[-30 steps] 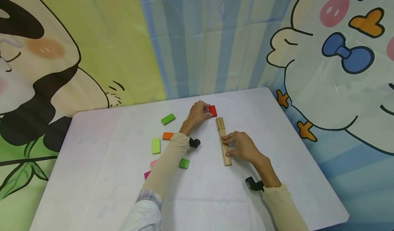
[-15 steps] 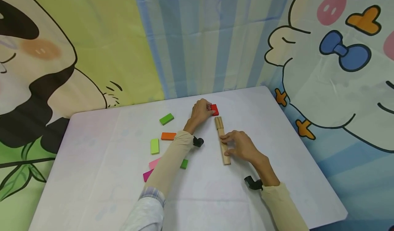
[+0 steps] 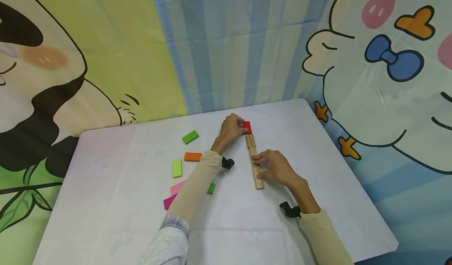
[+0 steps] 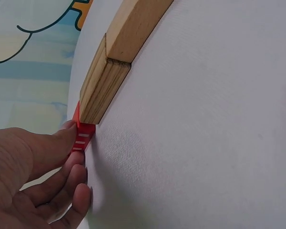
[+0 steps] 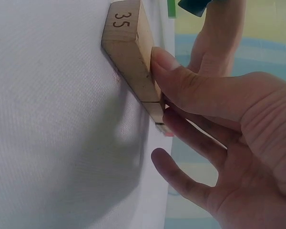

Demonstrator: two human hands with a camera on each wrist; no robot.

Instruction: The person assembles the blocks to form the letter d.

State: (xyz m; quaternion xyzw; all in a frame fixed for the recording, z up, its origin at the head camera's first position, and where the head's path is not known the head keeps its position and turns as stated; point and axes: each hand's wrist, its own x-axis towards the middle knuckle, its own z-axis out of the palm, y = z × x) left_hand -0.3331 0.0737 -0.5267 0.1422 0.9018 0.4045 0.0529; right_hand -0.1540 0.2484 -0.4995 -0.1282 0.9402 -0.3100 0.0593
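Note:
My left hand point(image 3: 231, 128) pinches a small red block point(image 3: 248, 127) between thumb and fingers at the far end of a row of wooden blocks. In the left wrist view the red block point(image 4: 84, 137), with pale marks on its side, sits right at the end of the grooved wooden block point(image 4: 99, 90). My right hand point(image 3: 277, 166) rests its thumb and fingertips on the nearer plain blocks point(image 3: 259, 182) of the row. In the right wrist view the thumb lies along the top of the near wooden block point(image 5: 128, 57), whose end bears the number 35.
Left of the row lie a green block point(image 3: 190, 137), an orange block point(image 3: 192, 156) and a lime block point(image 3: 177, 168). Pink point(image 3: 177, 187) and magenta point(image 3: 169, 201) blocks are partly hidden by the left forearm; another green block point(image 3: 211, 188) shows beside it. A printed cloth hangs behind the white table point(image 3: 318, 147).
My left hand has shifted the red block slightly right, then toward me, closing the gap to the row's far end. My right hand stays on the wooden blocks.

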